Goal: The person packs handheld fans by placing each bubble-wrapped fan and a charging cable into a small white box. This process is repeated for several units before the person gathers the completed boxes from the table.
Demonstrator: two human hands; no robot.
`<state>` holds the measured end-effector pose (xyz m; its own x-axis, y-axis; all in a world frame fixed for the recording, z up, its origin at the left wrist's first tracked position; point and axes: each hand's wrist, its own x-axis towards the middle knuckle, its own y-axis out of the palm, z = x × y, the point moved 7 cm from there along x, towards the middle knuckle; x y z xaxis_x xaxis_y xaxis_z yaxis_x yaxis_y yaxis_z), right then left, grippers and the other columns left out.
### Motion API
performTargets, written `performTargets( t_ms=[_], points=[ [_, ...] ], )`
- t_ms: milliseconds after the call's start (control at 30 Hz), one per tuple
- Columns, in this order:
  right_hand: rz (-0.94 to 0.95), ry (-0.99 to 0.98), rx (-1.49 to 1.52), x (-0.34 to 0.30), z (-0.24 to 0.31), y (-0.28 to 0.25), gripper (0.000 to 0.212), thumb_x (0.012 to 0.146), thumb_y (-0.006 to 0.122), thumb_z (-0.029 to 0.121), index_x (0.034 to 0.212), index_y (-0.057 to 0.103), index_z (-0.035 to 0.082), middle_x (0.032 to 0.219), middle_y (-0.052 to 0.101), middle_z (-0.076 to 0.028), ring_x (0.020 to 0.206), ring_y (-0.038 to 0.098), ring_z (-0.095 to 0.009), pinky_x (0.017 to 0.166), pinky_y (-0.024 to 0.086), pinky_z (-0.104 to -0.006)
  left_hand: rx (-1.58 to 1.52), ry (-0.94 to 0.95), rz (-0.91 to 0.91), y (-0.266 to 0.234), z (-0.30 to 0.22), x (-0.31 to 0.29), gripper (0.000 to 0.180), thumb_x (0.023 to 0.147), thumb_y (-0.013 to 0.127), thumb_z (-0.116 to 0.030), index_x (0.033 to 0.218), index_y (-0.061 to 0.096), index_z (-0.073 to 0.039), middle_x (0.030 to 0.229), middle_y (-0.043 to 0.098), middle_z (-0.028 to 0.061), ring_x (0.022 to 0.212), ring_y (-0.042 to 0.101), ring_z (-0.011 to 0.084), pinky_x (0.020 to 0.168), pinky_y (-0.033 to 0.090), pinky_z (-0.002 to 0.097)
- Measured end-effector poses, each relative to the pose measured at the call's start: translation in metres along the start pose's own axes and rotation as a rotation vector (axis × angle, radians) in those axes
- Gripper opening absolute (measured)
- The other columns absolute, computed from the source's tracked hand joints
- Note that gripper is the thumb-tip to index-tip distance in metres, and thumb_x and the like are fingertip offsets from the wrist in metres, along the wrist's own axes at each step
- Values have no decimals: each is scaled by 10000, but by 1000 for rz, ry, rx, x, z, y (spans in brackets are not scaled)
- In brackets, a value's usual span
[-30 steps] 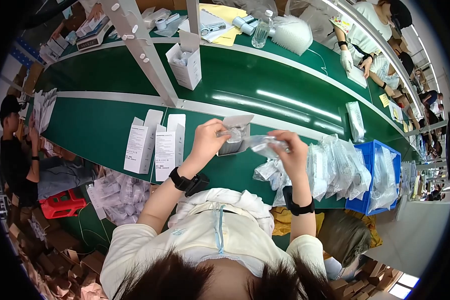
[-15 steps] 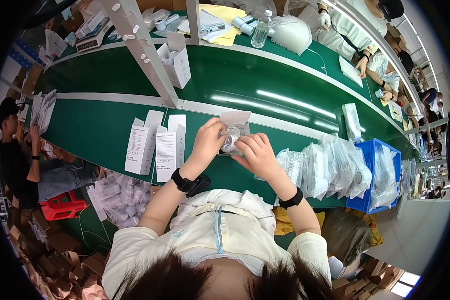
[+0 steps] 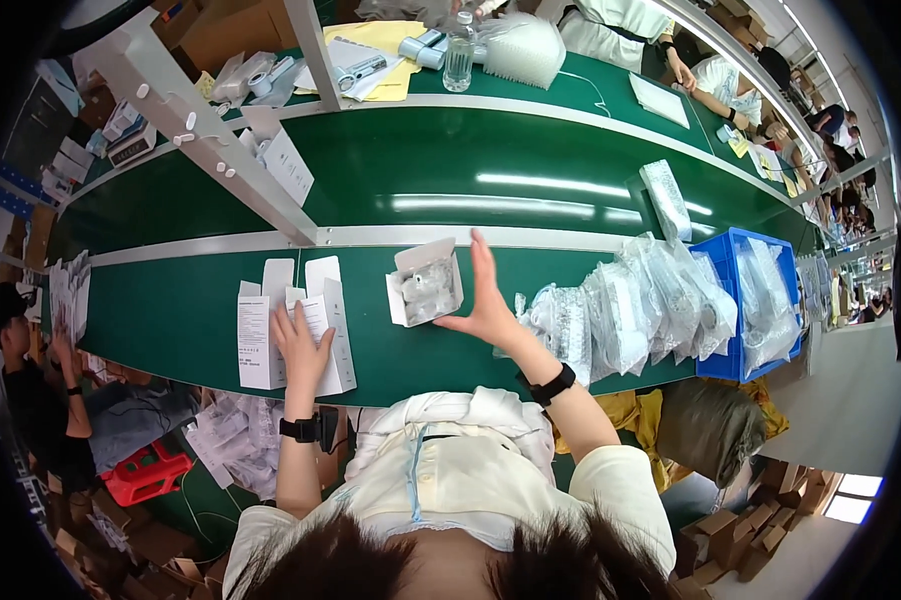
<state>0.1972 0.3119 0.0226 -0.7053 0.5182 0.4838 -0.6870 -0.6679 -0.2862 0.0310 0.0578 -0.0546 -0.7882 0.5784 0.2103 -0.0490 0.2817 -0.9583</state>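
Observation:
An open white box [image 3: 396,302] stands on the green table with a clear plastic bag of parts [image 3: 430,288] inside and its flap raised. Beside its right wall is my right hand [image 3: 490,302], open, thumb and fingers spread wide; the thumb tip is at the box's lower corner. To the left, two tall white cartons stand side by side with their top flaps up. My left hand [image 3: 304,346] lies with fingers spread on the front of the right-hand carton [image 3: 339,350]. The left-hand carton [image 3: 259,350] is next to it.
Several bubble-wrapped packs [image 3: 615,310] lie at the right, beside a blue bin [image 3: 715,345]. A metal post [image 3: 225,150] and rail cross behind the work area. Another white box [image 3: 288,165] and a clear bottle [image 3: 459,55] are farther back. A co-worker [image 3: 30,330] is at far left.
My left hand has left the bagged parts and moved left onto a carton. My right hand has opened beside the white box, which is now slightly turned. The whole view has shifted.

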Motion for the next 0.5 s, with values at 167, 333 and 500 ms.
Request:
performTargets(
  t_ms=[167, 333, 500],
  points=[
    [470, 248, 103, 9, -47, 42, 942, 553, 805, 207, 1299, 258, 32, 1207, 436, -166, 1139, 418, -306, 964, 340, -402, -203, -3, 57, 3, -27, 2, 736, 720, 675, -176, 1324, 278, -43, 1309, 306, 221, 1151, 376, 347, 963, 319, 402],
    [-2, 425, 224, 73, -124, -9, 953, 572, 800, 190, 1307, 220, 13, 1219, 432, -160, 1128, 434, -244, 895, 408, -358, -781, -426, 422, 30, -25, 9, 771, 739, 671, -206, 1347, 229, -32, 1295, 357, 192, 1124, 425, 284, 936, 354, 344],
    [-170, 345, 14, 103, -161, -70, 944, 593, 782, 178, 1315, 195, 17, 1208, 437, -179, 1085, 468, -265, 882, 423, -364, -1279, -420, 665, 87, -47, 13, 804, 744, 673, -196, 1371, 186, -67, 1272, 394, 149, 1114, 439, 240, 924, 362, 316]
  ],
)
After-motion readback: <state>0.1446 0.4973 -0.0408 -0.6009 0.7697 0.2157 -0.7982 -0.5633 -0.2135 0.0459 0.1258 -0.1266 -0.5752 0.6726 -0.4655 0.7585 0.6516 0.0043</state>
